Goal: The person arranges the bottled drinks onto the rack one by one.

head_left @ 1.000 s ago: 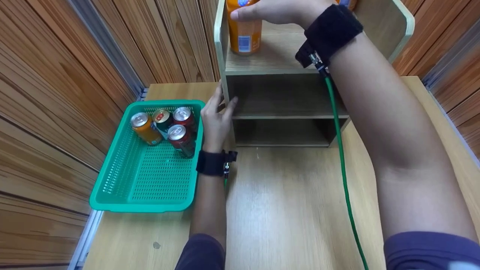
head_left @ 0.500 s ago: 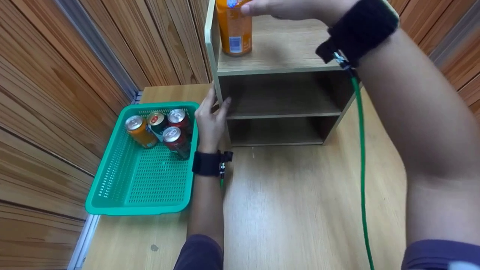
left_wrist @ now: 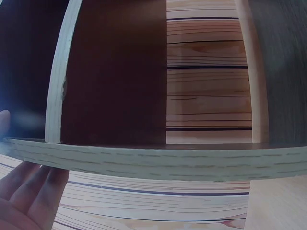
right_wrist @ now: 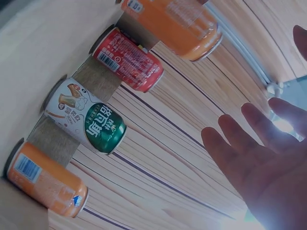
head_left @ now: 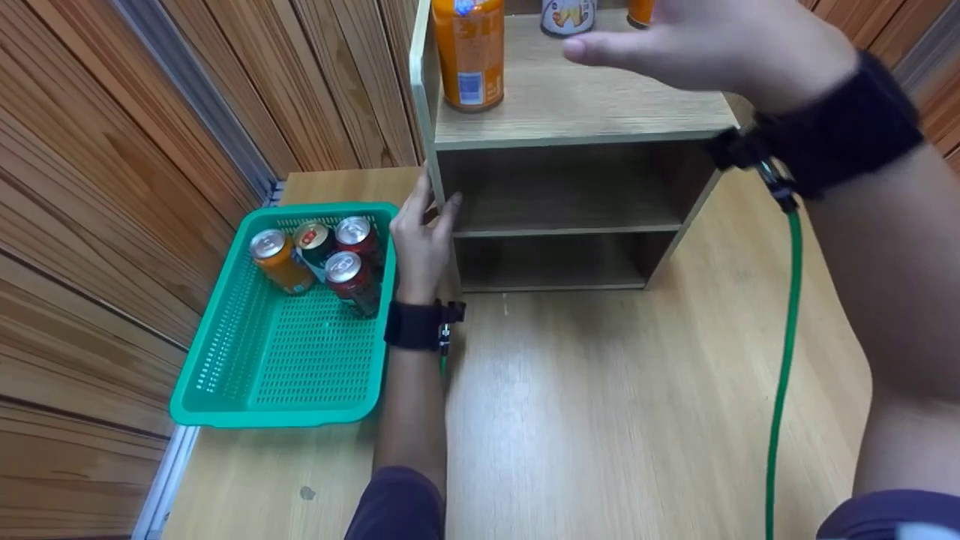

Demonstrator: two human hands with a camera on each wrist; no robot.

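Matt wooden shelf, glossy metal cans (perforated plastic basket).

Wood-panelled booth with test desk

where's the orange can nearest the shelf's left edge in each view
Head: the orange can stands upright at the top centre-left, on the left end of the shelf top, clear of the right hand.
Left wrist: not in it; only the shelf's edge and the left hand show.
Right wrist: most likely the orange can at bottom left, turned sideways by the camera.
Shared landmark: the wooden shelf.
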